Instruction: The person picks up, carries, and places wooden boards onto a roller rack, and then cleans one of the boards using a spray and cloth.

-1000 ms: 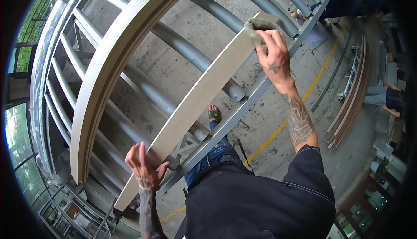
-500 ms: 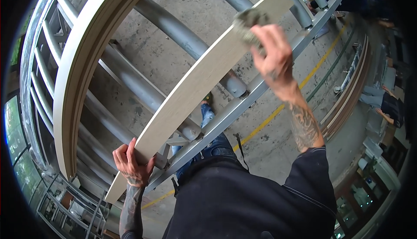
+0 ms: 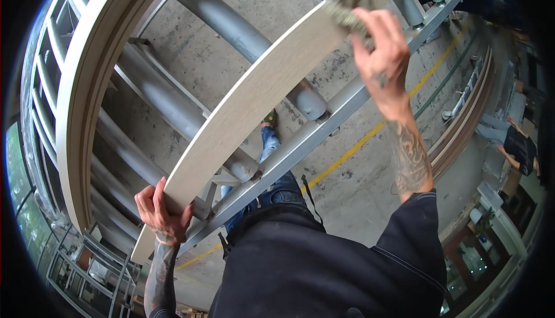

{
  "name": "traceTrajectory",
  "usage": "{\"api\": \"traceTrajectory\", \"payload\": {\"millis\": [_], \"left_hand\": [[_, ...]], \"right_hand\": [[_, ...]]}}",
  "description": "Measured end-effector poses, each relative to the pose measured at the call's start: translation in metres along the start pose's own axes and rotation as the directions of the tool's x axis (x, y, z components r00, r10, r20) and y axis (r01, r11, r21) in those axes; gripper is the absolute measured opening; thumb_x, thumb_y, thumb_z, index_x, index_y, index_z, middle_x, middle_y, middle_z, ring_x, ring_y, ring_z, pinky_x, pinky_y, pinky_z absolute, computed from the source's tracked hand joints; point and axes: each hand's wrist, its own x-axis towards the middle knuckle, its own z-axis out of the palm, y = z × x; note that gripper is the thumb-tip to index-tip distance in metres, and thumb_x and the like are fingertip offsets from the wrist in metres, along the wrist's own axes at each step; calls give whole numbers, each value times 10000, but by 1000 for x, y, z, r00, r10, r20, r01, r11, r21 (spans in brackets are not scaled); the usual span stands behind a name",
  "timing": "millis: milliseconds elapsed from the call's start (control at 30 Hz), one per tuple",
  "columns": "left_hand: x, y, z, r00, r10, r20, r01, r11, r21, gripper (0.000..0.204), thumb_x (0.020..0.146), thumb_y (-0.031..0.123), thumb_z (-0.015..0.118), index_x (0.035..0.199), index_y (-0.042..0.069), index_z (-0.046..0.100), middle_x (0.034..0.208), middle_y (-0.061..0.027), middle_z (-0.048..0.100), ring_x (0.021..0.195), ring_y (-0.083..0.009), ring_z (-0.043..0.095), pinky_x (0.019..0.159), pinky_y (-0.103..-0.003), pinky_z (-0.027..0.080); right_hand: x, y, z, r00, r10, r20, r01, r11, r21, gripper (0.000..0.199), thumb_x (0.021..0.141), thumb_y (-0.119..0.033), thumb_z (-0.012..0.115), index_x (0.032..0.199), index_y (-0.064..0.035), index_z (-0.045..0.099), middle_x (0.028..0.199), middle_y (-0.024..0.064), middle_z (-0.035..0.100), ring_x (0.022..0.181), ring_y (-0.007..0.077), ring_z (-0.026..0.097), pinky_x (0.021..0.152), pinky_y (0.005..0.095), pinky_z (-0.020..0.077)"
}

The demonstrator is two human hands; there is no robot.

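A: Head view, quick. What have I got?

B: Left hand (image 3: 162,213) clamped on the near end of the board (image 3: 254,98), fingers curled over its edge. Right hand (image 3: 381,52) up at the far end, pressing a grey rag (image 3: 346,5) flat on the board's face.

A: Where's the board sitting?

B: Long pale plank, lying slantwise across the rack (image 3: 300,144) of grey rollers, near end at the rack's lower rail, far end by its upper edge. A wider moulded frame (image 3: 81,93) lies along the rack's left side, apart from the board.

A: Step in hand?

B: Looks like wiping the face, rag at the far end. I'd say the next move needs steady downward pressure and the left hand bracing so the board doesn't slide on the rollers.

A: Anything unclear?

B: Board's underside hidden. Rag partly under the fingers. My own legs show through the rack. Another person at the right edge (image 3: 517,142), too small and warped to read. Rim badly bent.
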Motion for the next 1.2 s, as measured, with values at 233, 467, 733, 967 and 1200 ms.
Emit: {"api": "traceTrajectory", "payload": {"millis": [233, 467, 733, 967, 1200], "left_hand": [[-3, 2, 2, 1000, 1, 2, -1, 1000, -23, 745, 648, 441, 775, 1277, 95, 577, 961, -139, 477, 882, -307, 507, 739, -460, 454], [-1, 2, 1, 1000, 3, -4, -4, 1000, -11, 740, 635, 419, 787, 1278, 115, 579, 964, -135, 478, 870, -305, 514, 732, -462, 466], [1, 1, 1, 1000, 9, -11, -10, 1000, -18, 751, 649, 420, 790, 1294, 108, 566, 961, -140, 484, 877, -314, 512, 740, -459, 465], [-1, 1, -6, 1000, 6, -15, -6, 1000, -6, 748, 636, 400, 772, 1285, 89, 568, 965, -150, 487, 880, -320, 514, 758, -462, 460], [2, 1, -2, 999, 19, -33, -19, 1000, -18, 770, 608, 349, 774, 1296, 84, 551, 962, -153, 492, 876, -323, 506, 762, -461, 451]], "right_hand": [[8, 26, -6, 993, 68, -96, -76, 993, -91, 331, 772, -41, 736, 1094, -52, 659, 915, 97, 626, 826, 250, 624, 691, 332, 531], [4, 17, -2, 986, 124, -109, -134, 987, -87, 322, 774, -61, 715, 1091, -57, 661, 951, 88, 627, 842, 248, 614, 723, 370, 510], [5, -8, 6, 990, -139, 9, 139, 990, -8, 252, 789, -86, 688, 1040, -73, 667, 908, 101, 634, 869, 261, 596, 727, 356, 507], [18, -27, 10, 998, -63, -15, 64, 997, 48, 195, 833, -155, 683, 993, -49, 652, 898, 115, 631, 907, 304, 593, 794, 400, 497], [24, -18, 18, 1000, 15, -11, -14, 998, 60, 243, 859, -153, 661, 1047, -1, 628, 954, 158, 643, 900, 330, 622, 755, 403, 509]]}}
